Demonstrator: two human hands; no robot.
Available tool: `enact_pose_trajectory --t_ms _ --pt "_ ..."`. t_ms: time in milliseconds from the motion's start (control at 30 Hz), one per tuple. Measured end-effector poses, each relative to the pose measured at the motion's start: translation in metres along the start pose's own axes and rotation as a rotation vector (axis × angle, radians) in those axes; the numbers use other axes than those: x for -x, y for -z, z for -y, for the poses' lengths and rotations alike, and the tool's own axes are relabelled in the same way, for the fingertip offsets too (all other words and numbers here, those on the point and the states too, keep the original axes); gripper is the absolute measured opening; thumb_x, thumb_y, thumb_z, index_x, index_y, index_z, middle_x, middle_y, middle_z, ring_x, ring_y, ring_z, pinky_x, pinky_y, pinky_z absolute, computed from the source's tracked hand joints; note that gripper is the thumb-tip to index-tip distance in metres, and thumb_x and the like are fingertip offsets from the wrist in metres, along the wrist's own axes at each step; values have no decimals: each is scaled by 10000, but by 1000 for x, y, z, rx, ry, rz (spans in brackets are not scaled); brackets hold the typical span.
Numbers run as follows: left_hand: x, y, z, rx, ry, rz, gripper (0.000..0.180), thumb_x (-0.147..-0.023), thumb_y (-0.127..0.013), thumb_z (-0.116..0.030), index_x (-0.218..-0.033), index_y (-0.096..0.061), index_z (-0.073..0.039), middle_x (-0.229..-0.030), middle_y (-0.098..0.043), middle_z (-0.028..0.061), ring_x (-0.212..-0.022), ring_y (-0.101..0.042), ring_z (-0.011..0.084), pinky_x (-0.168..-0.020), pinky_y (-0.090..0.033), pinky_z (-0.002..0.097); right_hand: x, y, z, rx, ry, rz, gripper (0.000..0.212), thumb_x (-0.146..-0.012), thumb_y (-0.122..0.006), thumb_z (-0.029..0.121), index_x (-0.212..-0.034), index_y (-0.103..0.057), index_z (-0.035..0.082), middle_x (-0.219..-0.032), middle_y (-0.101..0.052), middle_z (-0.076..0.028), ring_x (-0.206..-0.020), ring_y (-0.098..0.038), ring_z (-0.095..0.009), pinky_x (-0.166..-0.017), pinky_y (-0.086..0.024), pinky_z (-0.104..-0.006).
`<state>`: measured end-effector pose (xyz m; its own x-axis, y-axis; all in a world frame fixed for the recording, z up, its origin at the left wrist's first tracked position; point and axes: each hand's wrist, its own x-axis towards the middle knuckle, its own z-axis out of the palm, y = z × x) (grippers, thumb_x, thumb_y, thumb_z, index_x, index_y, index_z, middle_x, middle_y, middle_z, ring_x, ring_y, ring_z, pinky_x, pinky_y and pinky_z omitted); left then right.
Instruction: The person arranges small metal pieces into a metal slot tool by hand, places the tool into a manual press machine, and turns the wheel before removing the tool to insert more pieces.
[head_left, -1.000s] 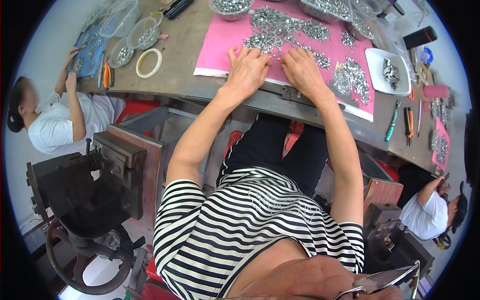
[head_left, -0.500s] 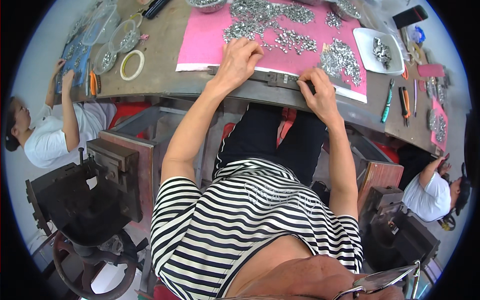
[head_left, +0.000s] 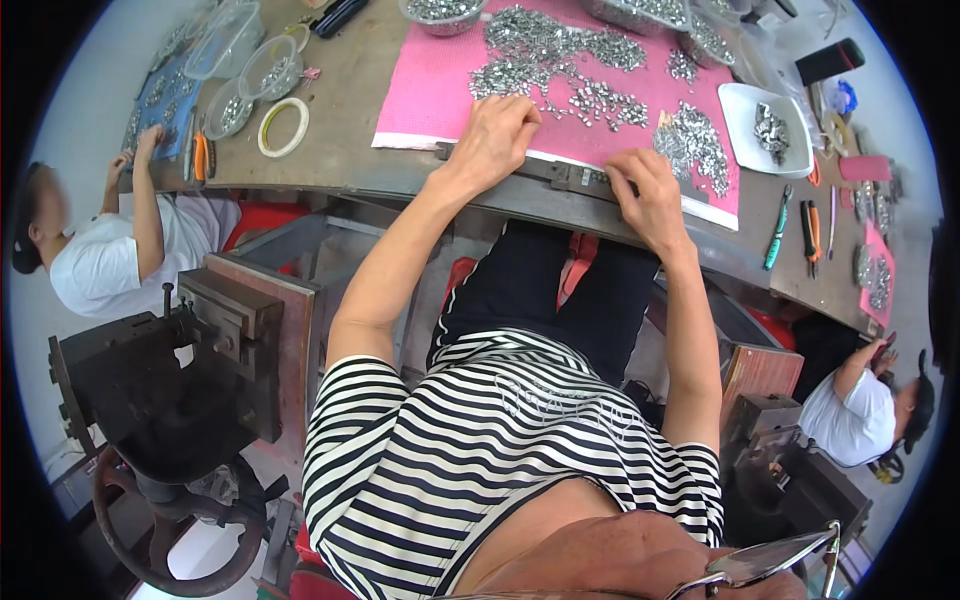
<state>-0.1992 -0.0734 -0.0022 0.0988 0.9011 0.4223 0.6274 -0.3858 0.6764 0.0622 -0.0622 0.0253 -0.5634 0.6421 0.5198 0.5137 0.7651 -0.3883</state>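
Both L hand (head_left: 492,138) & R hand (head_left: 650,195) we're holding at pink mat's (head_left: 412,95) front edge, L nr silver pcs (head_left: 512,77), R by metal bar (head_left: 572,177). Can't tell either grip.

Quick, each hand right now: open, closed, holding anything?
Left hand: curled near metal pieces; grip can't be told.
Right hand: curled by metal bar; grip can't be told.

Tape roll (head_left: 284,152), teal tool (head_left: 777,235), possibly a brush

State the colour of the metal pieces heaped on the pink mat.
Shiny silver; the metal pieces show best in the head view.
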Motion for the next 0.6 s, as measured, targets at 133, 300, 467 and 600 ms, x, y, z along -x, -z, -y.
enact_pose_trajectory --t_ms 133,300,467,600 --pt "1 0 -3 -245 -43 -38 53 -850 -691 -128 -884 -661 -100 -911 -635 70 -958 -579 273 -875 -377 430 -43 -30 -16 -87 -8 -33 90 -869 -699 39 -959 -707 50 -882 -645 -110 -810 -621 -297 -734 -469 -408" --pt "3 1 1 -341 -51 -61 64 -857 -703 -138 -901 -666 -110 -900 -622 55 -937 -577 263 -887 -370 436 -78 -67 -25 30 104 -65 113 -848 -705 76 -958 -731 67 -841 -631 -109 -822 -610 -316 -722 -483 -430" --pt "3 2 2 -361 -72 -66 73 -863 -712 -138 -913 -668 -108 -889 -620 45 -923 -586 257 -902 -374 435 -83 -76 -22 201 3 65 104 -853 -699 162 -896 -728 71 -893 -668 -107 -901 -630 -307 -813 -475 -446" --pt "2 4 3 -378 -99 -52 72 -866 -712 -141 -916 -673 -107 -890 -623 50 -925 -590 256 -924 -374 442 -84 -75 -22 243 -1 80 102 -839 -687 156 -854 -700 56 -875 -668 -120 -892 -630 -307 -807 -468 -445"
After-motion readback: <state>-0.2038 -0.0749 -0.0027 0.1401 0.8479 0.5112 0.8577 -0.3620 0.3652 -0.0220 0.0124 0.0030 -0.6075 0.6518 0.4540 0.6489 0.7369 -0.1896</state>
